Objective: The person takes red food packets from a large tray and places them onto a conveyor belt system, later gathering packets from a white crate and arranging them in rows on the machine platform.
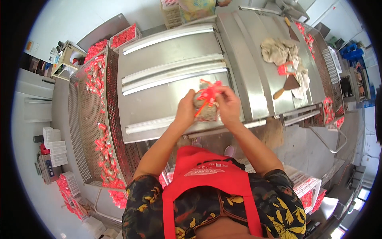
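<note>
Between both hands, above the near edge of the stainless steel table [167, 104], is a clear plastic packet [208, 112] with brownish-grey contents and red-printed film bunched at its top. My left hand [187, 108] grips the packet's left side. The fingers of my right hand [229, 105] pinch the red bunched part [212, 91] at the upper right. What the packet contains cannot be told.
Perforated metal troughs [85, 119] with red packets [107, 161] flank the table. At the right lie a crumpled cloth [273, 52], a scraper [291, 83], another scraper [292, 31] and a red-printed wrapper [286, 69]. A person [198, 9] stands beyond the table.
</note>
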Action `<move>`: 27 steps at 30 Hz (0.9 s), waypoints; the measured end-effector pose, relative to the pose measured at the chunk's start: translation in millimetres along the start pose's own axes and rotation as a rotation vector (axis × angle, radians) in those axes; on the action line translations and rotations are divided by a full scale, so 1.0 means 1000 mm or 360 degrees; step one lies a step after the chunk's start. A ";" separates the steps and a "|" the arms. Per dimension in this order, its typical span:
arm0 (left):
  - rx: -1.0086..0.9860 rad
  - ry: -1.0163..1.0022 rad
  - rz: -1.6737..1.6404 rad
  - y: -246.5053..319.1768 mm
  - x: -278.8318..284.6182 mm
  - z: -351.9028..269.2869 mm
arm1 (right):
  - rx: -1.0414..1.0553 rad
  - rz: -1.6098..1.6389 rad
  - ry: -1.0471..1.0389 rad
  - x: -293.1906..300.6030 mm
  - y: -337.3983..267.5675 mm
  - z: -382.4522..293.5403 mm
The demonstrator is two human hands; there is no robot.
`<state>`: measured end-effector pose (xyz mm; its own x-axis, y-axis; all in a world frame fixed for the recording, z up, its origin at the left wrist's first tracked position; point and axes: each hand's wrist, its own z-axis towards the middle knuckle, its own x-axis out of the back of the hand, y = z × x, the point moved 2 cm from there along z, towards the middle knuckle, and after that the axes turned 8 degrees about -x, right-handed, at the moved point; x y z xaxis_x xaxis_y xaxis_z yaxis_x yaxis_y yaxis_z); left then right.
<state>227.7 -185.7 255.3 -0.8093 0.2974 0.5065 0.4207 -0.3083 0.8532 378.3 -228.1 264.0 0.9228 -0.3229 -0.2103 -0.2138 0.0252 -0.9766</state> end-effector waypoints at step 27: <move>0.0788 0.1526 -0.0453 -0.222 0.120 -0.063 | -0.0515 -0.0827 -0.0632 -0.137 0.147 0.114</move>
<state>11.5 -139.0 119.0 -0.7937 -0.5866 0.1612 0.1136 0.1175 0.9866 257.2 -72.4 144.4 0.9644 0.1521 0.2161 0.2563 -0.3388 -0.9053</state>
